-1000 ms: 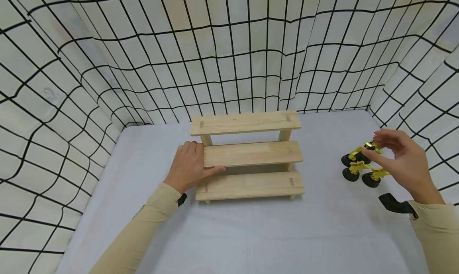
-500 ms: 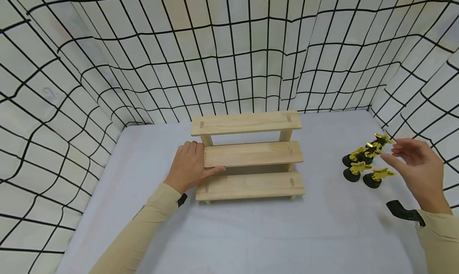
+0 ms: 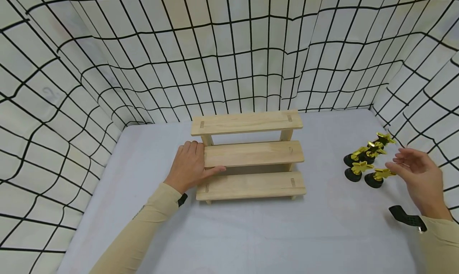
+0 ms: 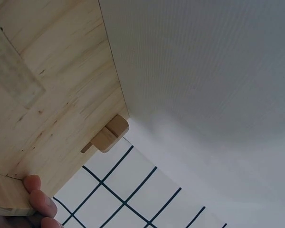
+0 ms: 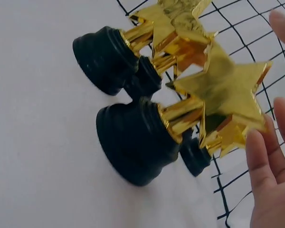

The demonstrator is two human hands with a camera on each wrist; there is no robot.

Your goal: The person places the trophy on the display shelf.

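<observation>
The left hand [image 3: 188, 164] gripped the left end of a wooden stand [image 3: 252, 154] on the bench [image 3: 247, 238] at mid-height. Well to its right, star trophies [image 3: 359, 167] stood clustered just left of the right hand [image 3: 422, 180], its thumb [image 3: 399, 171] and fingers [image 3: 412, 154] loosely parted; whether it touched one could not be told.

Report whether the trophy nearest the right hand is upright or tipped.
The trophy is upright: black base flat on the table, gold star above.

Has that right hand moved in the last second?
Yes. Judged against the wooden shelf, the right hand has moved farther right and nearer the person, now close to the front-right star trophy.
</observation>
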